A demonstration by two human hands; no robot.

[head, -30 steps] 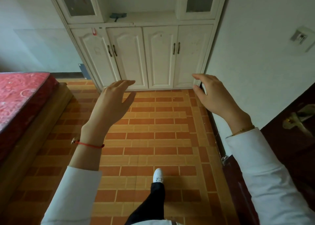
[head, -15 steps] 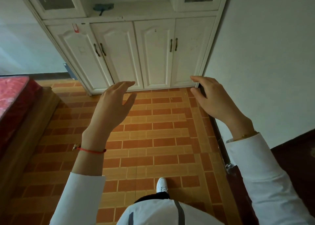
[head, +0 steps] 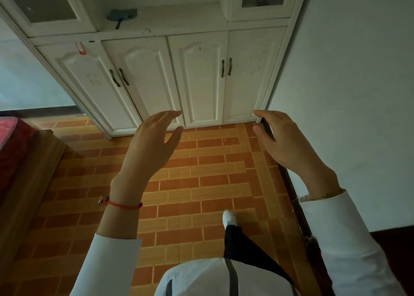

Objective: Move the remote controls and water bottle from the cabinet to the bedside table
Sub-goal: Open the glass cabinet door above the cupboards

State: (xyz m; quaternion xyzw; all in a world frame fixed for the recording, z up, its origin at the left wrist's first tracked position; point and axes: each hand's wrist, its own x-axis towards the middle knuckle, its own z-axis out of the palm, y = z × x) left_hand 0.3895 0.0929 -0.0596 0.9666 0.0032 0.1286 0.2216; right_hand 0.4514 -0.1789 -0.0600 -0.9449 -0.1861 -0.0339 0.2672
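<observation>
white shoe (head: 229,217) stepped on brick floor (head: 201,183) | left hand (head: 152,147) spread, empty, raised | right hand (head: 284,141) spread, empty, raised | white cabinet (head: 197,78) ahead, lower doors closed | blue object (head: 122,15) on its open shelf; remotes, bottle unseen

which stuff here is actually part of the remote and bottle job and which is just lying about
Job: cabinet, doors shut; left hand and right hand, both empty. No remotes or bottle visible.

Lying about: blue item on the cabinet shelf, red sticker, bed.

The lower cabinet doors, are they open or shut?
Shut: all four lower cabinet doors sit flush in the frame, handles untouched.
</observation>
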